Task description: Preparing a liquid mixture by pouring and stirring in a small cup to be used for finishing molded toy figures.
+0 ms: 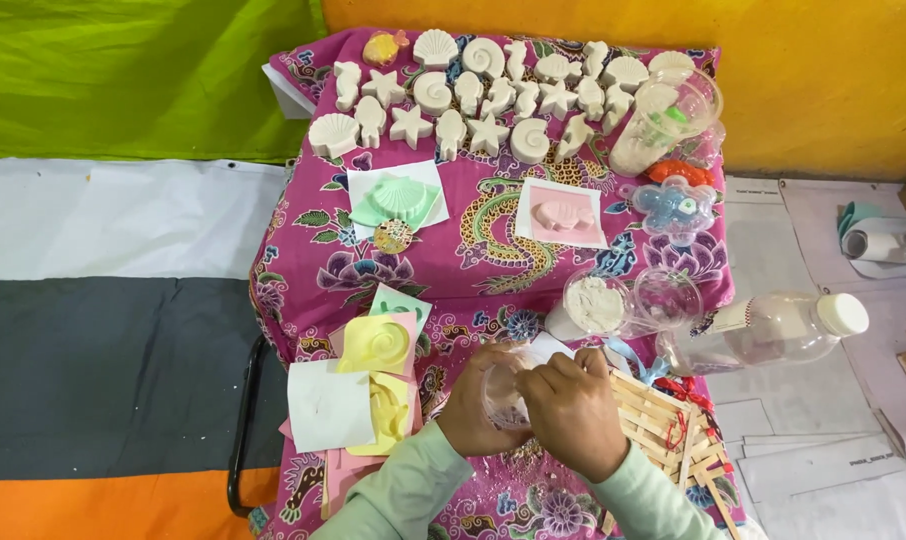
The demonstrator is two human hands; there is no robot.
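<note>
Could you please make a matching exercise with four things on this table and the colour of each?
Things:
1. fish mould
2. shell mould
3. bottle cap
4. spiral mould

Colours:
a. white
b. yellow
c. pink
d. green

Pairs: 1-c, 2-d, 3-a, 4-b
</note>
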